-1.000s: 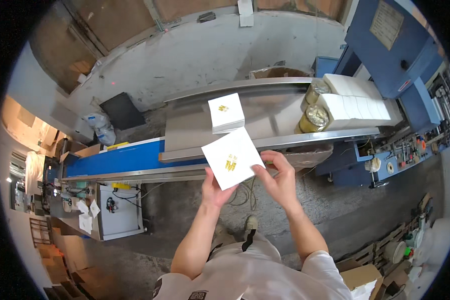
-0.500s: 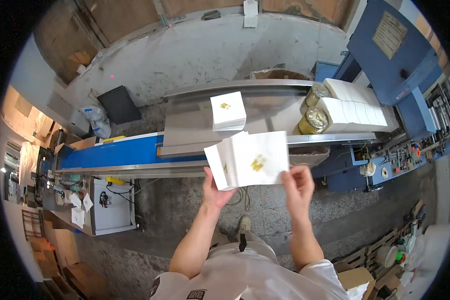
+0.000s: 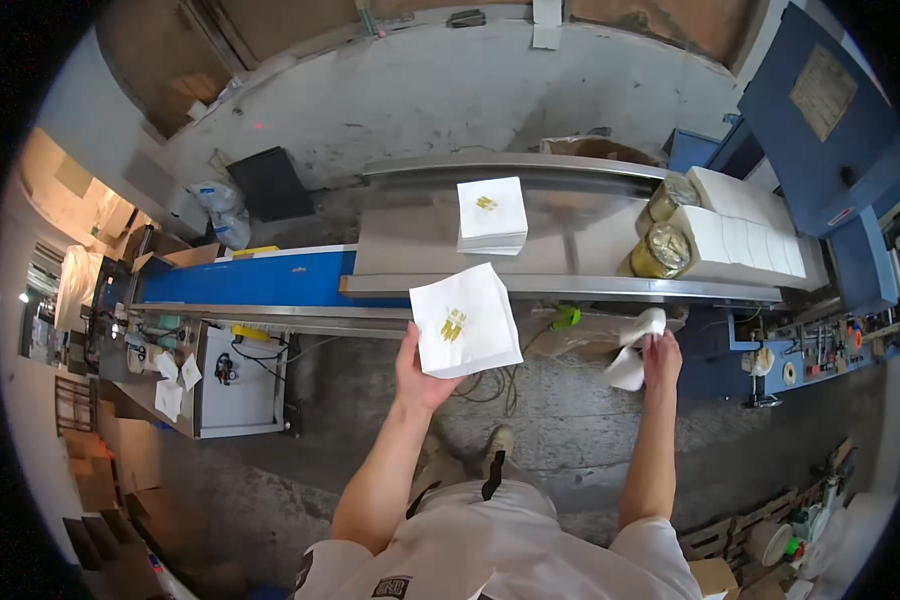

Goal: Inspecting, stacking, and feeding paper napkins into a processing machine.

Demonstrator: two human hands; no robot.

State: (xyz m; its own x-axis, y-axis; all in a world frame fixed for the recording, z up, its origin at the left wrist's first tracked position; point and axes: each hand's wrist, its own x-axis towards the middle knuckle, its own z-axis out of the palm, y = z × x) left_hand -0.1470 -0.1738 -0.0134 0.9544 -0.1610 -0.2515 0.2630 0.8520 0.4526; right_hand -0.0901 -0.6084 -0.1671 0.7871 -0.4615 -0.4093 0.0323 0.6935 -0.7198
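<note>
My left hand [image 3: 422,374] is closed on a stack of white paper napkins [image 3: 467,322] with a gold print on the top one, held in front of the conveyor. Out to the right, my right hand [image 3: 662,358] grips a crumpled white napkin [image 3: 634,352], which hangs over the floor side of the conveyor. Another squared napkin stack [image 3: 492,216], also printed in gold, sits on the metal table top beyond my left hand. Towards the right end lie long rows of white napkins [image 3: 740,235], with two gold-wrapped rolls [image 3: 660,252] at their near end.
A blue belt [image 3: 250,277] runs off to the left beside the metal table [image 3: 410,240]. Blue machinery [image 3: 820,110] stands at the right. A small side table [image 3: 242,395] with loose napkins is at the left. Cables [image 3: 500,385] lie on the floor.
My right hand has pulled away to the right and now holds a crumpled napkin. The stack in my left hand is squared up instead of fanned. The view has shifted slightly.
</note>
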